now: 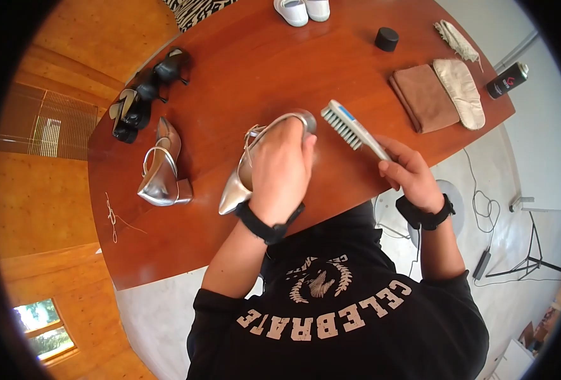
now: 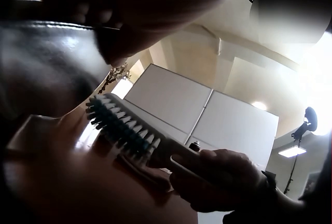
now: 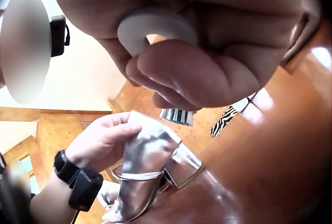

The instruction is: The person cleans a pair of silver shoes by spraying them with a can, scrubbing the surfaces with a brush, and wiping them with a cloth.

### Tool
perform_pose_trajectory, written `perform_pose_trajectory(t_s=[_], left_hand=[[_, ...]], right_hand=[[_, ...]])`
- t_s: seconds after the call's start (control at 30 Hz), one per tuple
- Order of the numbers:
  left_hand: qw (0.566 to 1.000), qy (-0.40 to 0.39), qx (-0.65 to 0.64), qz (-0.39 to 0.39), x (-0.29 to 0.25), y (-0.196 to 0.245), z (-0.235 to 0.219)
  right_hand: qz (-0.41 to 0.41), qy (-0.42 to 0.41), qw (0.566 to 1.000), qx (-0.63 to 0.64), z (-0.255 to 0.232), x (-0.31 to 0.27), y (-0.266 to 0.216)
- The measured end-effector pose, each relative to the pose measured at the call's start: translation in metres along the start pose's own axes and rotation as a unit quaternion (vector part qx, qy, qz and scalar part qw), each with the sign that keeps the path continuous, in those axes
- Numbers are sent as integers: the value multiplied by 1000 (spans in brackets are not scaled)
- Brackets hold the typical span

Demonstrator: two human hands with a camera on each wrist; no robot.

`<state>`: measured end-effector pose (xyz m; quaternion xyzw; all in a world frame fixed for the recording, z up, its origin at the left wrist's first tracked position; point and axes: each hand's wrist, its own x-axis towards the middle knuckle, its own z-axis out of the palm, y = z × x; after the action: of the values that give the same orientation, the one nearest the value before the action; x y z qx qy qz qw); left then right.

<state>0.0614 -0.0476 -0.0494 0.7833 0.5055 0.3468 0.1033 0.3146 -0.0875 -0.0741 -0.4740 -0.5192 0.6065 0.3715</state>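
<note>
A silver block-heeled shoe [image 1: 233,195] is gripped at its heel end by my left hand [image 1: 280,168], with its pointed toe towards the left. The right wrist view shows the left thumb and fingers pinching the top edge of the shoe's back [image 3: 150,143], above the block heel. My right hand [image 1: 413,174] holds the handle of a scrub brush [image 1: 347,125]. White and teal bristles [image 2: 122,128] face the shoe, with a gap between them. Left of the held shoe lies its silver match [image 1: 160,180], with an ankle strap.
Black heeled shoes [image 1: 144,88] line the table's left edge, and white shoes [image 1: 302,11] stand at the far edge. On the right are a black round cap [image 1: 387,39], a brown cloth [image 1: 423,98], a cream mitt [image 1: 460,95] and a black spray can [image 1: 507,81]. White string [image 1: 111,218] lies left.
</note>
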Motion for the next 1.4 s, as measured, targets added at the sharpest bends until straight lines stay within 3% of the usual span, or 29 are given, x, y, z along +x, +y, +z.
perform_pose_trajectory(t_s=[0.2,0.3,0.43,0.67,0.73,0.83,0.97,1.23,1.4], left_hand=[[998,-55,-30,5,-54,33,18],[998,-49,-27,36,-79,38,27],[999,-13,-21,41,-105,40,41],[1000,-2,-9,30,-131,41,55],[999,-20,-30,16,-140,38,61],[999,-9,-45,11,-144,36,67],[999,1,-43,11,-144,36,68],[997,20,-73,-22,-127,47,58],[992,79,-91,30,-116,35,61]], right_hand=[[-15,29,999,-27,-34,-8,5],[-101,-24,994,-37,-41,-16,11],[-122,-138,982,-35,-41,-27,11],[-34,-37,992,-117,-20,-20,11],[-54,-84,988,-115,-27,-33,9],[-101,-135,978,-121,-29,-41,9],[-49,-59,989,-123,-17,-26,18],[-87,-72,983,-144,-11,-31,9],[-43,-100,980,-166,-28,-41,-8]])
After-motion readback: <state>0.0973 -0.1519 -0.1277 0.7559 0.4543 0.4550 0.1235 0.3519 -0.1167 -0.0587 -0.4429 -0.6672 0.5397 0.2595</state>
